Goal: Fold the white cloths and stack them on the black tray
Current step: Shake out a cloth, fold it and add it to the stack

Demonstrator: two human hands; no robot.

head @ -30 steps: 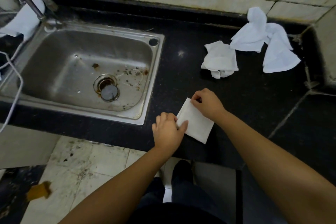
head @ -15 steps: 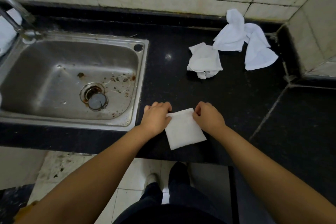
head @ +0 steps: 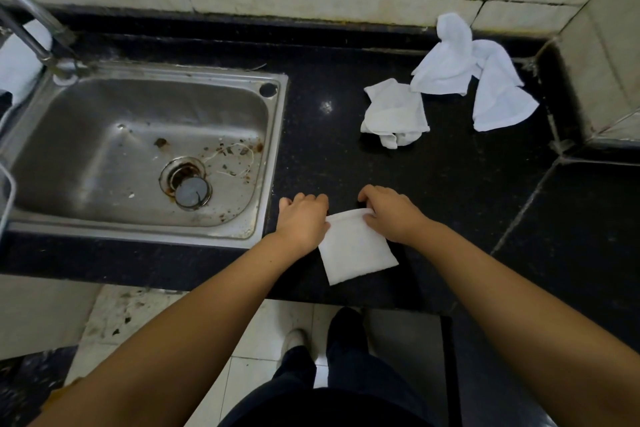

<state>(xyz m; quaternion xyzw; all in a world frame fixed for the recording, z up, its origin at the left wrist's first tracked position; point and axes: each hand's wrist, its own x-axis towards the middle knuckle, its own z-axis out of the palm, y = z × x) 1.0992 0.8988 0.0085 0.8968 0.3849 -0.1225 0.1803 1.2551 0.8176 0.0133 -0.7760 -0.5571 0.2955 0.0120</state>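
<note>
The folded cloth (head: 356, 246) is now lying squarer on the counter (head: 450, 184); left hand (head: 303, 220) and right hand (head: 391, 213) are pinching its far corners.

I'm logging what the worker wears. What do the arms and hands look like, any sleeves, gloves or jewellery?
Both forearms are bare, with no sleeves in view. The left hand and right hand wear no gloves; no rings, watch or bracelets show.
</note>
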